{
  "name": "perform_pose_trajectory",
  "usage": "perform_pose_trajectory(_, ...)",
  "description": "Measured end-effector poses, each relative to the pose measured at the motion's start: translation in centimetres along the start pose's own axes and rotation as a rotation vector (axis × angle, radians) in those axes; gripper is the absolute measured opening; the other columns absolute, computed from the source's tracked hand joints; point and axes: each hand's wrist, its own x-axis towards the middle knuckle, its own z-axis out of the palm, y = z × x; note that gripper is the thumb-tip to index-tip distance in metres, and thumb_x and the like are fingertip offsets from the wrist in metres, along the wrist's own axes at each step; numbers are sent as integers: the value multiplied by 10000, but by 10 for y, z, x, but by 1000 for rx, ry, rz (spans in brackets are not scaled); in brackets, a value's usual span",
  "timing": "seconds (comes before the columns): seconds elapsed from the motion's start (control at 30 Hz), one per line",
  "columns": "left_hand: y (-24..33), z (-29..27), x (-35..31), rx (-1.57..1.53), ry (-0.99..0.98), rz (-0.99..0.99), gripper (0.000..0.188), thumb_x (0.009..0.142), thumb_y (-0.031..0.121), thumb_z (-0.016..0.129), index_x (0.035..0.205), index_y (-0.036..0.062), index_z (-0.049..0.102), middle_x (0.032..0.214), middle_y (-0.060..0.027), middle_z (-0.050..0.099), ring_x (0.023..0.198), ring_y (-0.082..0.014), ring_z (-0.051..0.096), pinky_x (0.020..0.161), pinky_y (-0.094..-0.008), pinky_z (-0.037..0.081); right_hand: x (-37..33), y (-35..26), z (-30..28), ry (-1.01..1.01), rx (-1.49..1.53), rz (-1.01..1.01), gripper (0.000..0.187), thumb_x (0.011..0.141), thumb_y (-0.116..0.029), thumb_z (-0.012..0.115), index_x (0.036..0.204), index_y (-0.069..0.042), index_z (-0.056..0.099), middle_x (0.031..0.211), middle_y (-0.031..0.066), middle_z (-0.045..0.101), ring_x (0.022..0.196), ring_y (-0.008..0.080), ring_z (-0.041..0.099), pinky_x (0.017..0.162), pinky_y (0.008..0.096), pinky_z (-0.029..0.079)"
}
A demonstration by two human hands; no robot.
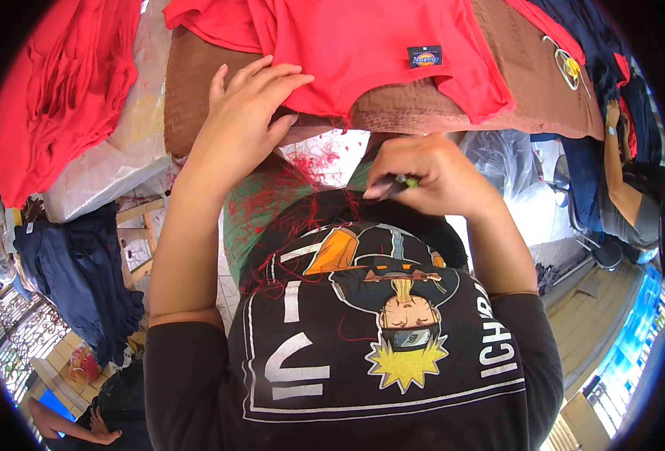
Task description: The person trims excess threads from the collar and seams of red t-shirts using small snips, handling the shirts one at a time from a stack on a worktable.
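Observation:
A red garment (377, 45) with a dark label lies over the brown padded surface (404, 113) in front of me. My left hand (246, 113) rests on its near left edge, fingers stretched out and flat. Lower and to the right, my right hand (430, 173) is closed around thread snips (392, 185), a small dark tool with a green part, mostly hidden by the fingers. The snips are apart from the garment, above my lap. Cut red threads (302, 203) are scattered over my green shorts and black shirt.
More red garments (69, 83) are piled at the far left on a plastic-wrapped stack (107, 177). Dark blue clothing (84, 278) hangs below. A yellow and white cord (567, 64) lies at the right of the padding. Other people sit at right and lower left.

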Motion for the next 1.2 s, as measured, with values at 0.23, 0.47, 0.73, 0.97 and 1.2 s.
perform_pose_trajectory(0.23,15,-1,4,4,184,144,572,742,44,663,1283,185,545,1337,-15,502,1309,-255,406,1095,-497,248,10,28,7,321,62,274,283,839,-94,709,1108,-22,663,914,27,684,776,68,589,691,256,500)
perform_pose_trajectory(0.47,24,32,17,-99,221,242,493,735,47,661,1209,156,582,1237,-11,562,1213,-225,490,1051,-430,316,34,32,38,175,205,453,266,798,-202,756,897,31,671,712,81,672,653,137,614,654,301,505)
perform_pose_trajectory(0.73,19,30,33,-316,265,309,209,742,78,693,949,101,702,965,-31,670,800,-223,668,714,-337,515,24,4,-12,123,652,527,196,902,-249,665,868,-63,716,600,-11,599,469,6,430,427,185,308)
perform_pose_trajectory(0.97,15,31,46,-505,116,58,133,887,172,646,903,42,661,811,-103,663,690,-226,661,640,-316,517,43,47,-22,457,331,285,382,921,-352,620,1117,-24,619,806,65,645,618,110,552,564,276,431)
perform_pose_trajectory(1.2,8,21,58,-669,-37,-74,253,953,249,573,907,2,598,777,-100,660,728,-193,647,684,-312,507,29,15,-26,392,-50,180,249,899,-207,632,1055,-16,596,886,163,644,839,296,649,740,377,499)
